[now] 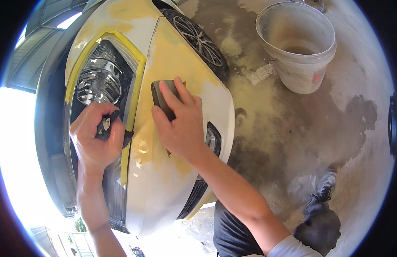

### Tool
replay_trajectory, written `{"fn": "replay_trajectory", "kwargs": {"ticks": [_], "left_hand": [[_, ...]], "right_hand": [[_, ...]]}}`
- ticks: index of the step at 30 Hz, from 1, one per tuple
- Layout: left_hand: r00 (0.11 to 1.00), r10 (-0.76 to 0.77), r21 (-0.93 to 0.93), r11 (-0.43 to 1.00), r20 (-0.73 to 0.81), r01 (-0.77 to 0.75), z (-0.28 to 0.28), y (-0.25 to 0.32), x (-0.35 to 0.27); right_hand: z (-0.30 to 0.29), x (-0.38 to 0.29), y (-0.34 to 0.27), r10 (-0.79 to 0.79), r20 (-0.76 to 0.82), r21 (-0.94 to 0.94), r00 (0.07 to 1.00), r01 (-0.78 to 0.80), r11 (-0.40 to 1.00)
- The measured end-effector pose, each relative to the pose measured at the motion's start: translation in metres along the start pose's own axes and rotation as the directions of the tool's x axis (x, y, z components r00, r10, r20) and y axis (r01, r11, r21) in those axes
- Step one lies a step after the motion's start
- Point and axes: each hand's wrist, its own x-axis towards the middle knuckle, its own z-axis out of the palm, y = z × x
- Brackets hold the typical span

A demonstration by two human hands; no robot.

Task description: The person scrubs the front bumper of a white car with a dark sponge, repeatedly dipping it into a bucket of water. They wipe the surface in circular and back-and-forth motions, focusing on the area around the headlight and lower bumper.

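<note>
My right hand point(184, 125) lies over a dark sanding block point(157, 93), fingers spread along it, pressing it against the car's front bumper point(160, 208). Yellow body filler point(168, 51) covers patches of the white bumper around the block, and the surface shines wet below it. A crumpled dark cloth point(104, 133) is bunched in my left hand point(97, 144), which is over the headlight point(97, 80). Yellow masking tape point(140, 75) runs around the headlight's edge. The sanding block's underside is hidden.
To the right, a whitish plastic bucket point(298, 69) holds some murky liquid on the wet, stained floor point(301, 128). A front wheel point(200, 40) shows past the bumper. My dark trouser leg point(233, 228) and a dusty shoe point(327, 184) are at lower right.
</note>
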Motion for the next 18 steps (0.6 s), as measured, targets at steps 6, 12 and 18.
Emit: {"fn": "replay_trajectory", "kwargs": {"ticks": [6, 12, 18], "left_hand": [[0.998, 0.057, -0.001, 0.998, -0.013, -0.057, 0.005, 0.0, 0.001], [0.985, 0.118, -0.039, 0.992, -0.124, -0.123, 0.008, -0.012, 0.002], [0.932, -0.264, 0.05, 0.957, -0.247, 0.285, 0.032, 0.037, 0.022]], "right_hand": [[-0.033, -0.099, 0.002, -0.158, 0.011, 0.006, 0.987, 0.158, 0.987], [-0.089, -0.142, 0.028, 0.107, 0.199, 0.004, 0.974, -0.11, 0.994], [-0.12, -0.108, 0.069, 0.786, 0.213, 0.487, 0.58, -0.761, 0.43]]}}
